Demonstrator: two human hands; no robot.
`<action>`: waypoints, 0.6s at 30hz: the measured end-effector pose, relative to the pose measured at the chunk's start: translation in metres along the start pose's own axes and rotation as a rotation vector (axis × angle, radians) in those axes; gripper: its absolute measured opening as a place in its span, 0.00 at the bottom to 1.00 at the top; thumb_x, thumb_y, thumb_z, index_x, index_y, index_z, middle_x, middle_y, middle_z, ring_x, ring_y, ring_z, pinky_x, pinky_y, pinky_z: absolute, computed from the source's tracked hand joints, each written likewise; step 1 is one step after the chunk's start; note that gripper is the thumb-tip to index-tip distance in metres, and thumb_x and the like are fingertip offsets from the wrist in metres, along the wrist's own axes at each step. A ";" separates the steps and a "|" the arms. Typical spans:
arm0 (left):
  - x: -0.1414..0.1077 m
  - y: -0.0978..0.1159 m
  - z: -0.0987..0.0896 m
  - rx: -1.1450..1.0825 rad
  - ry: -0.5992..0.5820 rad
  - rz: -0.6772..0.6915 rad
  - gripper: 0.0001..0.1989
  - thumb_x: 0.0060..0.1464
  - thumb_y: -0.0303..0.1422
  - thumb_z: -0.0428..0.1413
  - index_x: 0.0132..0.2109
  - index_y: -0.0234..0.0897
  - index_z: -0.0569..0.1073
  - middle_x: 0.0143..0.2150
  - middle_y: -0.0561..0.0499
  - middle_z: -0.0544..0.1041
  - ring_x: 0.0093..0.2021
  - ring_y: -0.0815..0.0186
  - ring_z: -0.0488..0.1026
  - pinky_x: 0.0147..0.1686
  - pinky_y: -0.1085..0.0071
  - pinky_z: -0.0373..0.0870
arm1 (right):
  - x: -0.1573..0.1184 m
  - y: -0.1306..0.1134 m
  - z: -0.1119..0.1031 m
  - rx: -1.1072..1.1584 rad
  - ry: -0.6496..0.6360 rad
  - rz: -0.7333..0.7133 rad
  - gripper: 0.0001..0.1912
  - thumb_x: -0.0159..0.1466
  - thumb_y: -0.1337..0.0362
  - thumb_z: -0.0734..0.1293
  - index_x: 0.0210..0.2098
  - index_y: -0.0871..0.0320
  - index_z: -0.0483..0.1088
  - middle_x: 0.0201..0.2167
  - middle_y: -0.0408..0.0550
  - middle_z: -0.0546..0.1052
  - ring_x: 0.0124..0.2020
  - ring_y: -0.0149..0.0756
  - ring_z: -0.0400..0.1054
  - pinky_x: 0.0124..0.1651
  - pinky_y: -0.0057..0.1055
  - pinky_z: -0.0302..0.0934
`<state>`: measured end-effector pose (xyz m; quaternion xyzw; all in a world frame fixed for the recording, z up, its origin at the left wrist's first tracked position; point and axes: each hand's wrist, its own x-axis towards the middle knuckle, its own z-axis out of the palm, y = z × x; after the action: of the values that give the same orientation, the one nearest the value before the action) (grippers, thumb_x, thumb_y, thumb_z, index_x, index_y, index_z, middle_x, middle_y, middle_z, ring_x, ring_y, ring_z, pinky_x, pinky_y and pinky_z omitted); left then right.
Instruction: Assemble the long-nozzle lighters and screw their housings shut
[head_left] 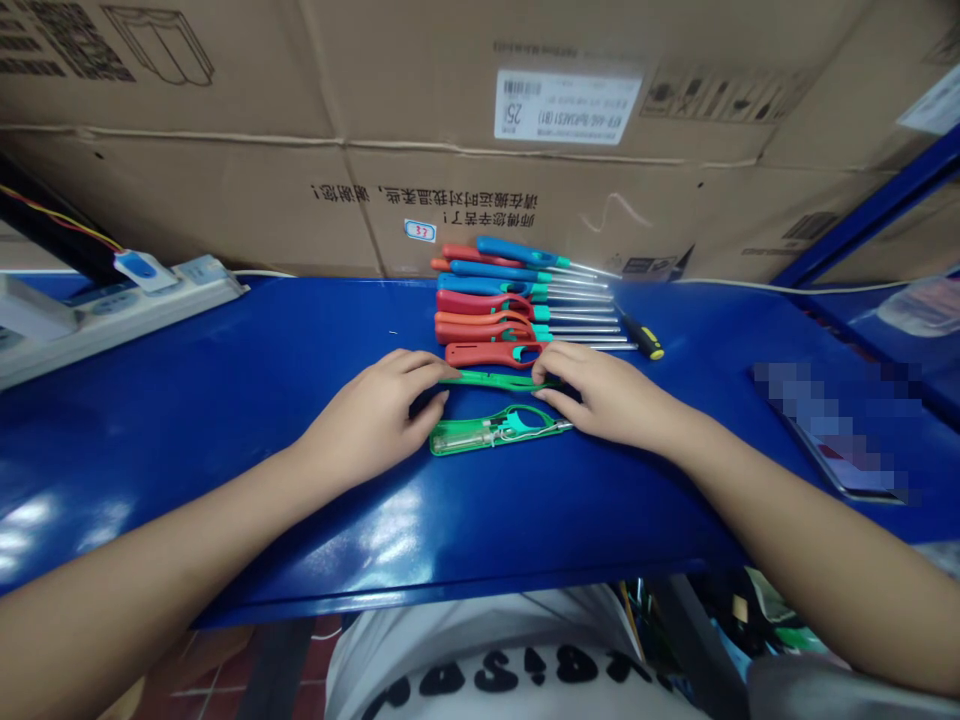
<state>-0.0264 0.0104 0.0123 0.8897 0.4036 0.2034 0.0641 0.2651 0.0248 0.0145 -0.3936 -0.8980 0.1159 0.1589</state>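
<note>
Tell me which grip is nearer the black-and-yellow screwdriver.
Right: the right grip is close by, just left of the screwdriver; the left grip is much farther left, at the other end of the held green casing.

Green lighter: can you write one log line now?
left hand: holds green cover, left end | right hand: holds its right end | nearer person: open green lighter | beyond: coloured lighters

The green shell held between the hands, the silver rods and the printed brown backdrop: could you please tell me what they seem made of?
Green shell: probably moulded plastic, slightly glossy, given its even colour and soft sheen.
Silver rods: likely polished metal, judging by bright streaks along them.
Printed brown backdrop: apparently matte cardboard, with creases and carton-style printing.
</note>
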 end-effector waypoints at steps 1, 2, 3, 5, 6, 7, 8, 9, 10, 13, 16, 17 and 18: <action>0.000 0.000 -0.001 0.005 0.019 0.007 0.14 0.67 0.32 0.52 0.54 0.35 0.76 0.53 0.44 0.79 0.52 0.54 0.75 0.55 0.53 0.73 | 0.000 -0.001 0.000 0.017 0.026 0.011 0.02 0.69 0.65 0.64 0.40 0.57 0.68 0.40 0.49 0.74 0.40 0.39 0.68 0.42 0.35 0.61; 0.000 0.001 -0.002 0.012 0.047 0.016 0.14 0.67 0.34 0.53 0.55 0.35 0.76 0.53 0.44 0.79 0.52 0.54 0.75 0.55 0.53 0.73 | 0.001 -0.003 0.000 0.061 0.061 0.029 0.03 0.69 0.64 0.64 0.40 0.57 0.67 0.38 0.48 0.74 0.37 0.38 0.68 0.40 0.34 0.60; 0.000 0.001 -0.003 0.021 0.078 0.028 0.15 0.66 0.35 0.55 0.56 0.35 0.75 0.53 0.44 0.78 0.52 0.54 0.75 0.55 0.54 0.74 | 0.002 -0.004 0.000 0.127 0.101 0.051 0.04 0.69 0.63 0.64 0.40 0.57 0.67 0.36 0.47 0.74 0.35 0.36 0.67 0.38 0.33 0.60; 0.001 0.003 -0.005 0.048 0.143 0.070 0.18 0.65 0.37 0.58 0.58 0.35 0.73 0.54 0.43 0.78 0.52 0.54 0.75 0.54 0.55 0.74 | 0.003 -0.007 0.001 0.290 0.161 0.104 0.06 0.69 0.61 0.65 0.39 0.57 0.68 0.33 0.45 0.73 0.32 0.34 0.66 0.35 0.31 0.60; 0.001 0.004 -0.006 0.062 0.166 0.097 0.19 0.65 0.38 0.59 0.59 0.35 0.73 0.54 0.43 0.78 0.52 0.55 0.75 0.54 0.55 0.74 | 0.003 -0.008 0.001 0.375 0.167 0.135 0.07 0.69 0.60 0.65 0.39 0.57 0.68 0.32 0.45 0.72 0.31 0.33 0.66 0.34 0.31 0.60; 0.000 0.004 -0.007 0.075 0.180 0.127 0.19 0.65 0.37 0.59 0.59 0.35 0.73 0.54 0.42 0.78 0.52 0.55 0.75 0.53 0.56 0.74 | 0.004 -0.008 0.001 0.456 0.160 0.165 0.07 0.68 0.59 0.65 0.38 0.57 0.68 0.31 0.44 0.72 0.31 0.33 0.66 0.33 0.30 0.60; 0.000 0.005 -0.007 0.083 0.186 0.158 0.18 0.66 0.36 0.58 0.59 0.35 0.73 0.54 0.42 0.78 0.52 0.55 0.75 0.53 0.57 0.74 | 0.004 -0.009 0.001 0.527 0.140 0.192 0.08 0.68 0.59 0.65 0.38 0.57 0.69 0.30 0.44 0.71 0.30 0.33 0.66 0.32 0.30 0.61; -0.001 0.006 -0.008 0.090 0.187 0.188 0.18 0.66 0.36 0.57 0.59 0.35 0.73 0.54 0.41 0.78 0.52 0.55 0.76 0.52 0.58 0.75 | 0.004 -0.009 0.002 0.580 0.119 0.207 0.09 0.68 0.58 0.65 0.39 0.58 0.69 0.30 0.44 0.71 0.30 0.32 0.66 0.31 0.29 0.61; -0.001 0.007 -0.008 0.094 0.184 0.212 0.17 0.67 0.35 0.57 0.59 0.35 0.73 0.54 0.41 0.79 0.51 0.56 0.76 0.51 0.59 0.75 | 0.004 -0.009 0.002 0.603 0.106 0.206 0.09 0.68 0.58 0.65 0.41 0.58 0.70 0.30 0.44 0.71 0.29 0.32 0.66 0.30 0.29 0.60; -0.003 0.009 -0.009 0.091 0.155 0.247 0.17 0.67 0.36 0.56 0.58 0.32 0.74 0.51 0.40 0.80 0.49 0.55 0.77 0.48 0.59 0.76 | 0.001 -0.009 0.000 0.496 0.092 0.085 0.17 0.68 0.57 0.67 0.53 0.58 0.70 0.36 0.46 0.74 0.34 0.34 0.69 0.35 0.31 0.63; -0.003 0.011 -0.010 0.047 0.075 0.245 0.17 0.67 0.38 0.56 0.56 0.31 0.75 0.48 0.42 0.81 0.47 0.56 0.79 0.47 0.59 0.76 | 0.000 -0.009 -0.002 0.337 0.031 -0.049 0.24 0.66 0.53 0.71 0.58 0.55 0.69 0.46 0.50 0.77 0.43 0.37 0.71 0.45 0.34 0.65; -0.003 0.011 -0.010 0.032 0.044 0.243 0.16 0.67 0.38 0.56 0.55 0.32 0.75 0.48 0.43 0.81 0.46 0.57 0.79 0.47 0.60 0.76 | -0.001 -0.009 -0.002 0.309 0.008 -0.063 0.23 0.65 0.53 0.71 0.56 0.56 0.70 0.48 0.50 0.77 0.44 0.38 0.72 0.47 0.34 0.65; -0.003 0.012 -0.010 0.020 0.015 0.241 0.16 0.67 0.38 0.56 0.55 0.33 0.76 0.47 0.44 0.81 0.46 0.57 0.79 0.47 0.61 0.75 | -0.001 -0.009 -0.003 0.288 -0.009 -0.064 0.22 0.66 0.53 0.71 0.55 0.56 0.71 0.48 0.50 0.78 0.45 0.38 0.72 0.47 0.34 0.65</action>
<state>-0.0241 -0.0001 0.0241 0.9309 0.2960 0.2122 0.0276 0.2604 0.0186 0.0197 -0.3375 -0.8848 0.2400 0.2135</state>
